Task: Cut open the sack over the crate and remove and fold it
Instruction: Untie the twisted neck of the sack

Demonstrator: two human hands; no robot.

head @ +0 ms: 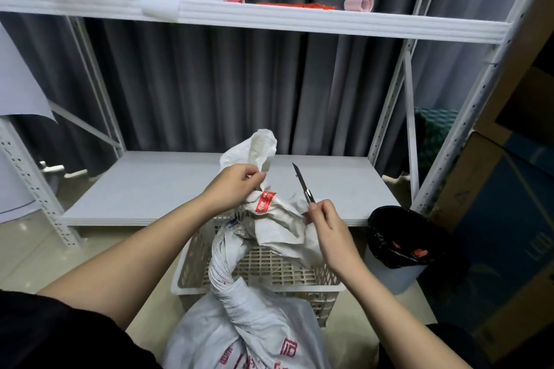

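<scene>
Over the crate (260,266), the sack (236,308) neck twists up to 12 o'clock. The left hand (232,186) pinches its tied top. The right hand (325,225) pinches the knife (303,184), blade at 11 o'clock. Risk: a slip toward the left fingers, since the cloth is slack and bunched.

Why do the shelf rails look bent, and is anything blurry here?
Head view: the wide-angle lens bows the upper shelf and tilts the uprights outward. Light is soft and even, without hard shadows or glare. The knife and sack are fairly sharp; the frame edges are softer.
</scene>
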